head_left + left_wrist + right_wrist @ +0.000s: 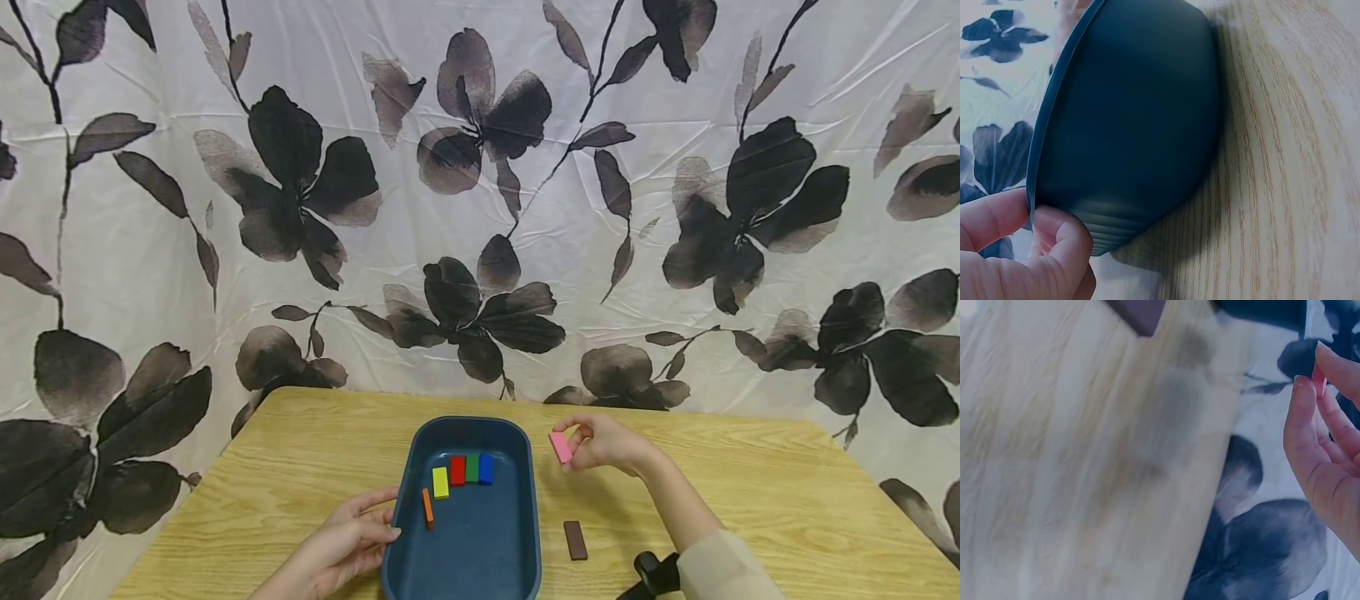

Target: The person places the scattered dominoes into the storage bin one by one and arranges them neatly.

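A dark blue plastic tray (480, 550) stands on the table. Inside it lie a yellow block (440, 482), a red block (457, 470), a green block (472, 468), a blue block (486, 469) and an orange block (427, 507) standing on its narrow side. My left hand (348, 542) pinches the tray's left rim, as the left wrist view shows with the hand (1035, 256) at the edge. Above the table, right of the tray, my right hand (603, 443) holds a pink block (560, 447) between thumb and fingertips. A brown block (575, 540) lies nearer me.
The wooden table (322, 442) ends at a floral curtain (600, 250) behind it. A black device (651, 575) sits by the right sleeve at the bottom of the head view.
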### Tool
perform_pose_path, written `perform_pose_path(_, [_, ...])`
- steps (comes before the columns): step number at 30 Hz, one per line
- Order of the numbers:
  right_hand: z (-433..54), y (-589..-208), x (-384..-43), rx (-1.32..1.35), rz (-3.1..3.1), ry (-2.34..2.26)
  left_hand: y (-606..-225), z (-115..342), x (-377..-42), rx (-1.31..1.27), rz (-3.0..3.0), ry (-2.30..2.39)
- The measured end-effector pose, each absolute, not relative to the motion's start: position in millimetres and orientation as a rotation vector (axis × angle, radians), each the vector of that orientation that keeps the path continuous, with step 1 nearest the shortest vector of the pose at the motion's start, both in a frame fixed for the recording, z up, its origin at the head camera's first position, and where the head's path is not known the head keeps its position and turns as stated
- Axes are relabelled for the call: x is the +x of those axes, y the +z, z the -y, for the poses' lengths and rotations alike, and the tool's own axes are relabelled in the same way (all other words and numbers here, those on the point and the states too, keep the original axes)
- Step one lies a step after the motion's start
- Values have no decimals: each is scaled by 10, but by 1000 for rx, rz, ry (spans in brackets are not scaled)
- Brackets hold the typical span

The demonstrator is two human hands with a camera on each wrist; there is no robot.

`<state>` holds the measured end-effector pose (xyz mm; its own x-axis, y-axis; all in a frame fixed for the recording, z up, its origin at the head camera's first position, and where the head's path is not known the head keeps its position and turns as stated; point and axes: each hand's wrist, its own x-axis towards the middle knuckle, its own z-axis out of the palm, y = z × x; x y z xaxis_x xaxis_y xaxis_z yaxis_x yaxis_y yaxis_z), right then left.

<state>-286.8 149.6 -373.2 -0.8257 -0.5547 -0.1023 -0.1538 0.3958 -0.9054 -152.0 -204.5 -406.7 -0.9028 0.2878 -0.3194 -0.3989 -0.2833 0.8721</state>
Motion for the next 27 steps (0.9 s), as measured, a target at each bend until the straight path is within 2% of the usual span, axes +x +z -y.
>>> perform_pose_path(27, [-856,-3470,-2631,-791,-2068,-1329,-4053,2042,-1516,-141,-1561,2208])
